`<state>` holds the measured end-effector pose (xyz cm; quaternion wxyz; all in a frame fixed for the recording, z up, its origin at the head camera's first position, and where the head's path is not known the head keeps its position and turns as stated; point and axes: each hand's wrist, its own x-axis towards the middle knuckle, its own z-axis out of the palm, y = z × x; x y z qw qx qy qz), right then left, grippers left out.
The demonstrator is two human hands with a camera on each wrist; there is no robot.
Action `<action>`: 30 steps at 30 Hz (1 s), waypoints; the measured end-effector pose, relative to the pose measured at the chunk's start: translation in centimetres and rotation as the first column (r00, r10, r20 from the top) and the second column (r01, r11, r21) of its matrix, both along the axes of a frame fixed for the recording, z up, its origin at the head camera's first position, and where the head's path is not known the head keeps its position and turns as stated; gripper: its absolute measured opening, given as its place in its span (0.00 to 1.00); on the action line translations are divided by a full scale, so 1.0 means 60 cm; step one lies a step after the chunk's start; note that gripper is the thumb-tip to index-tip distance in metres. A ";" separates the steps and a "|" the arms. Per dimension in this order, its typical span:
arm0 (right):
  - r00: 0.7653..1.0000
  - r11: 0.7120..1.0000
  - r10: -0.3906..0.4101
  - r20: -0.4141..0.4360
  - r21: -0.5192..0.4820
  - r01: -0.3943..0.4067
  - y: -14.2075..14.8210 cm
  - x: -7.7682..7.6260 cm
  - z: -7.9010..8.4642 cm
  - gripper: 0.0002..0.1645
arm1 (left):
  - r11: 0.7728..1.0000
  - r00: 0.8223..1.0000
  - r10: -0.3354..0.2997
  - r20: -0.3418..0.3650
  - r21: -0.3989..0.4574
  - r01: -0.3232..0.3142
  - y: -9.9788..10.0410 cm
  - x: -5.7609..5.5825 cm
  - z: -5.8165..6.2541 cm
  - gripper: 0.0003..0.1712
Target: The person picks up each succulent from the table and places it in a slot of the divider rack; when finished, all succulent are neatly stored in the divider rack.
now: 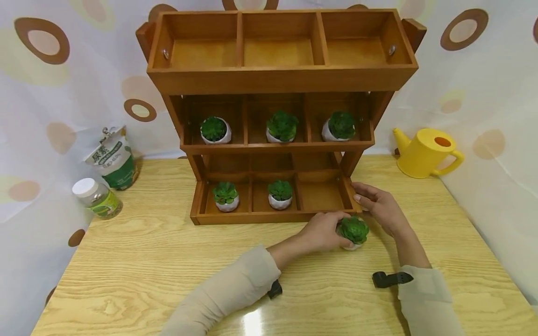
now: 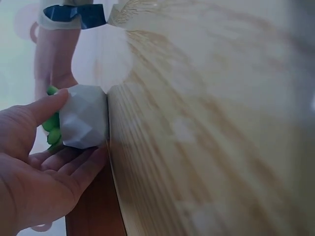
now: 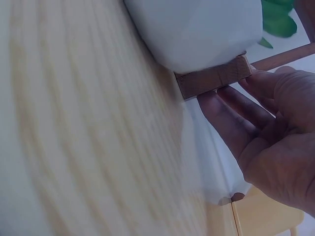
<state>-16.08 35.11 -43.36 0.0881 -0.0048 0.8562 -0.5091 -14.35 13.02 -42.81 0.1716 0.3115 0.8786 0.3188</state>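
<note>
My left hand [image 1: 321,232] grips a potted succulent [image 1: 354,228] in front of the wooden shelf's right end. In the left wrist view, the thumb and fingers lie around its white faceted pot [image 2: 84,116], whose base is at the tabletop. My right hand [image 1: 379,207] holds the right end of the tiered wooden shelf [image 1: 275,218] at its lowest tier. The right wrist view shows those fingers at the end board [image 3: 214,81], close to the pot. Two succulents [image 1: 227,196] [image 1: 279,194] stand in the bottom tier's left and middle compartments; its right one is bare.
Three more succulents [image 1: 215,129] [image 1: 282,127] [image 1: 338,126] fill the middle tier. A yellow watering can [image 1: 426,151] stands at the right. At the left are a white-lidded jar [image 1: 97,198] and a clipped green-and-white bag [image 1: 115,158]. Patterned cloth [image 1: 84,107] hangs behind.
</note>
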 end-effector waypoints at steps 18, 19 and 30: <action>0.999 1.000 -0.023 0.037 -0.002 0.024 0.003 -0.005 -0.006 0.34 | 0.988 1.000 -0.001 0.011 0.155 0.000 -0.084 -0.005 0.076 0.38; 0.999 1.000 -0.025 0.039 -0.004 0.025 0.003 -0.005 -0.006 0.35 | 0.987 1.000 -0.002 0.008 0.158 0.001 -0.089 -0.006 0.081 0.38; 1.000 1.000 -0.020 0.021 -0.022 0.021 0.002 -0.003 -0.006 0.35 | 0.985 1.000 0.020 0.013 0.173 -0.022 -0.129 -0.024 0.119 0.38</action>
